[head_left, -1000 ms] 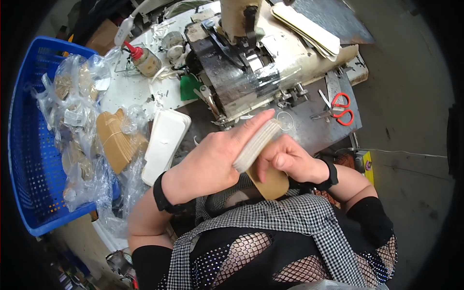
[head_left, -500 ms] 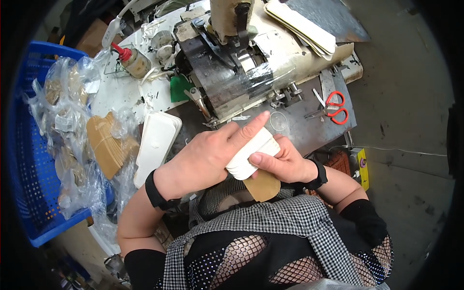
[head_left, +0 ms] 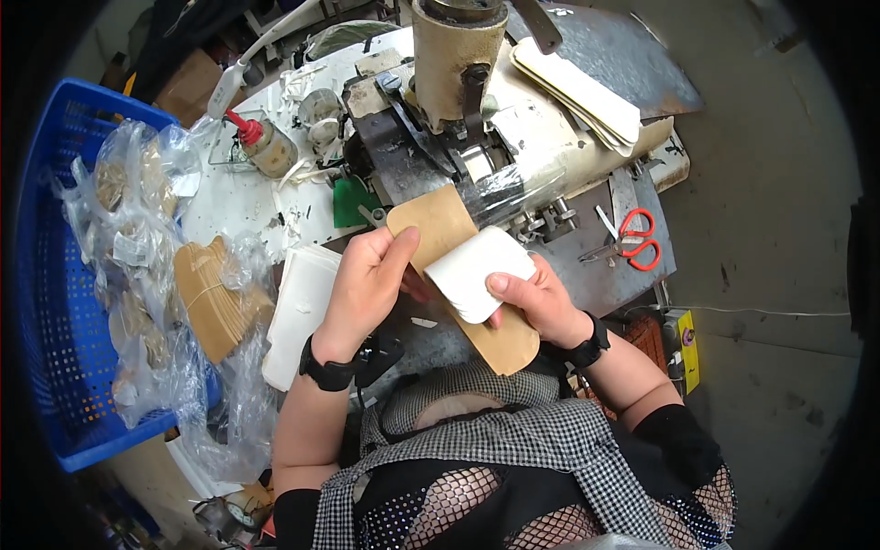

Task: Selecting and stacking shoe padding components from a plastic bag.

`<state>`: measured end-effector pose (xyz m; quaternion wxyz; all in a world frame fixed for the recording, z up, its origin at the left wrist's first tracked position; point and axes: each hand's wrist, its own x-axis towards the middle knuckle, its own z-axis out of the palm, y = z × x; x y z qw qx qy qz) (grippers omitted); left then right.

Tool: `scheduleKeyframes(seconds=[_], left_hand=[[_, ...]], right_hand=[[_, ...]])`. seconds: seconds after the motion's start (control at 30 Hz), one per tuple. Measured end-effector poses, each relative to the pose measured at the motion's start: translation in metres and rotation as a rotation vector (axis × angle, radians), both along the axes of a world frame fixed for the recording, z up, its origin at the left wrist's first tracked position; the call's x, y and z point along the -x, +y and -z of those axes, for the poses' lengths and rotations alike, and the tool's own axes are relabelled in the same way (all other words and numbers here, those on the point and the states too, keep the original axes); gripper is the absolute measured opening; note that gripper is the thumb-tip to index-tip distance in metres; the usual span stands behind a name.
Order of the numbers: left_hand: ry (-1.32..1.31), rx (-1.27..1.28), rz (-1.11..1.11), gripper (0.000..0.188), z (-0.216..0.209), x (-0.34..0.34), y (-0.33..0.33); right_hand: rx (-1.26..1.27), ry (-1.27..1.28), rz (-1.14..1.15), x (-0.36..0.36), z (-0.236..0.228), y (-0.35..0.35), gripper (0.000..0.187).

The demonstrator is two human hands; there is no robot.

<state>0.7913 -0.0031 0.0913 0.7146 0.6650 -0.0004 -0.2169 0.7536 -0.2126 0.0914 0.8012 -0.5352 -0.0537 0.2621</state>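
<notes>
Left hand [head_left: 368, 286]: fingers pinching brown strip [head_left: 433, 222] at its 11 o'clock end, likely steadying it. Right hand [head_left: 543, 301]: fingers gripping bent white stack [head_left: 480, 271], thumb on top, apparently keeping layers together. Strip passes beneath, jutting towards 5 o'clock. Scissors [head_left: 624, 241] on counter [head_left: 612, 291], 2 o'clock from stack, seemingly within reach.

You had two hands [head_left: 368, 286], three stacks of white pieces [head_left: 478, 273], two black wristbands [head_left: 329, 373], one machine [head_left: 451, 60], one blue basket [head_left: 62, 302], one red-capped bottle [head_left: 273, 152] and one pair of red-handled scissors [head_left: 621, 246].
</notes>
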Motion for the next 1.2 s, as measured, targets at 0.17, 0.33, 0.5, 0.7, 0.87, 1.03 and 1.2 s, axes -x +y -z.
scheduleKeyframes(seconds=[0.17,0.33,0.5,0.7,0.87,1.03,1.2], left_hand=[[-0.002,-0.035,0.052,0.026,-0.008,-0.005,-0.009],[-0.933,-0.317,0.125,0.039,-0.028,-0.002,-0.02],[-0.267,0.293,0.341,0.059,-0.019,0.021,-0.02],[-0.295,-0.388,-0.015,0.04,0.004,0.025,-0.014],[-0.061,0.184,-0.07,0.036,0.001,0.008,-0.027],[-0.31,-0.062,0.019,0.032,-0.015,0.014,-0.029],[-0.539,0.095,0.212,0.044,-0.02,0.024,-0.02]], right_hand=[[0.194,-0.08,0.102,-0.014,-0.012,-0.022,0.022],[0.258,-0.163,0.11,-0.01,-0.047,-0.062,0.02],[0.228,-0.236,-0.136,0.001,-0.038,-0.033,0.024],[0.119,0.01,-0.123,-0.006,-0.012,-0.017,0.026],[0.149,0.03,0.025,-0.021,-0.019,-0.024,0.022],[0.368,-0.083,0.075,-0.023,-0.054,-0.067,0.02],[0.253,-0.249,-0.246,-0.012,-0.05,-0.042,0.026]])
